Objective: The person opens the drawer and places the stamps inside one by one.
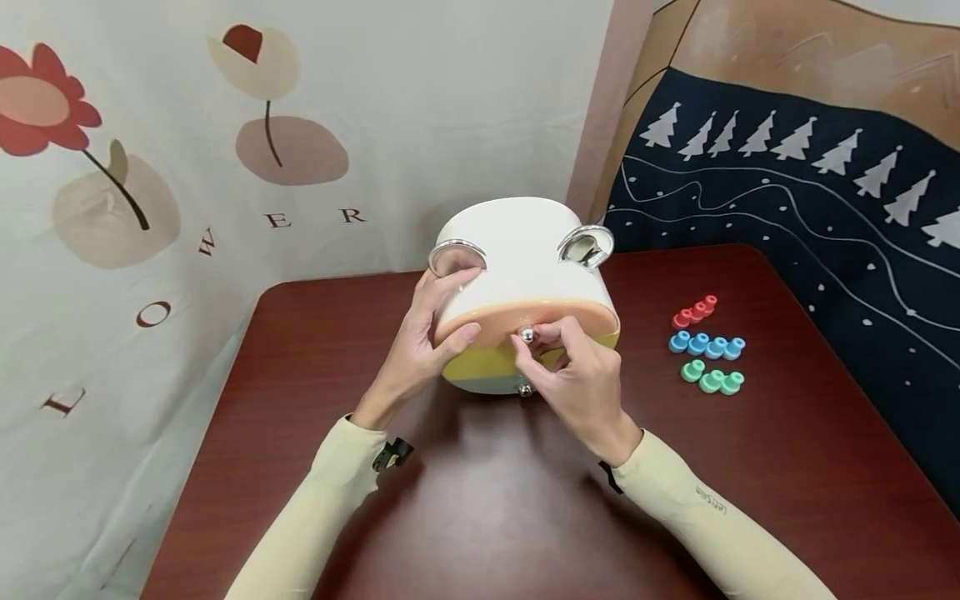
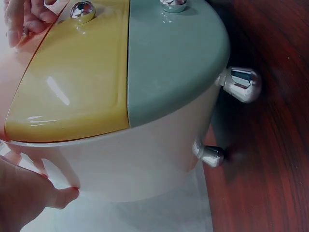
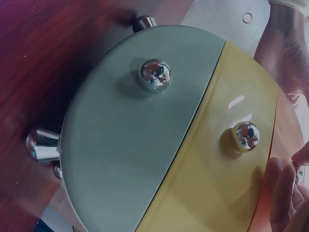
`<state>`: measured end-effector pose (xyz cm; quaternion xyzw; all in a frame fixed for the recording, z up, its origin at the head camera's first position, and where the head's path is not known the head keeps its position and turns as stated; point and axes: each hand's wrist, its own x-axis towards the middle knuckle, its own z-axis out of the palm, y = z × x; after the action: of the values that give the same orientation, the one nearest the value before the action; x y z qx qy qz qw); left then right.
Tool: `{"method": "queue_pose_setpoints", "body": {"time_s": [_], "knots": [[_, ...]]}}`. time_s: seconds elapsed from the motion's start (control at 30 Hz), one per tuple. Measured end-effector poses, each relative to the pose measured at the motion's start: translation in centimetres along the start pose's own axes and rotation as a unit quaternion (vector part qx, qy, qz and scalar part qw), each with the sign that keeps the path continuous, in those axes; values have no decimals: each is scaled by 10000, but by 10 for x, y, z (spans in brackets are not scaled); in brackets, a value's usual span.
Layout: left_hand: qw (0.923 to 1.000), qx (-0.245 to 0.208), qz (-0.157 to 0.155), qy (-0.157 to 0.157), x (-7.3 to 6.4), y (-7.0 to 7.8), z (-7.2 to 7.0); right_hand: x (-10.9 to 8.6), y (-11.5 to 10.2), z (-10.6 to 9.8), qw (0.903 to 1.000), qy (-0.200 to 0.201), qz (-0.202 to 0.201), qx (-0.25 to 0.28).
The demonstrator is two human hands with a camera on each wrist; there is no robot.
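A white rounded drawer box [image 1: 517, 242] stands on the table with orange, yellow and grey-green drawer fronts, silver ears and silver feet. My right hand [image 1: 581, 379] pinches the silver knob [image 1: 527, 334] of the orange drawer [image 1: 487, 321] between thumb and fingers. Against the box's left side rests my left hand [image 1: 420, 333], fingers extended towards the ear and thumb near the orange front's edge. Below, the yellow drawer [image 2: 87, 77] and grey-green drawer [image 3: 130, 125] sit flush, each with its own silver knob. In the right wrist view, fingertips mostly hide the orange drawer's knob.
Right of the box, small pegs stand in rows on the dark red table [image 1: 300, 375]: red pegs [image 1: 695, 312], blue pegs [image 1: 707, 344] and green pegs [image 1: 712, 377]. A flower-print cloth [image 1: 420, 100] hangs behind, and a dark tree-print cloth [image 1: 787, 200] at the right.
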<state>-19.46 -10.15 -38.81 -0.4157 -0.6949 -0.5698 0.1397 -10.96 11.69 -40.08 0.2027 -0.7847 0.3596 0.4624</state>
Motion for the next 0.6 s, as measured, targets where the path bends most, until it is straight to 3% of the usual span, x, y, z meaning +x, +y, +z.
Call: {"method": "queue_pose_setpoints", "body": {"time_s": [0.2,0.4,0.6], "knots": [[10000,-67,-37,-49,0,-2,-1,-3,-5,-3,9997,86,-146,-177],[9995,95,-185,-244,1,3,3,-10,-11,-15,9992,45,-263,-282],[9977,153,-356,-558,1,11,-3,-17,-20,-19,9986,173,-490,-111]]}}
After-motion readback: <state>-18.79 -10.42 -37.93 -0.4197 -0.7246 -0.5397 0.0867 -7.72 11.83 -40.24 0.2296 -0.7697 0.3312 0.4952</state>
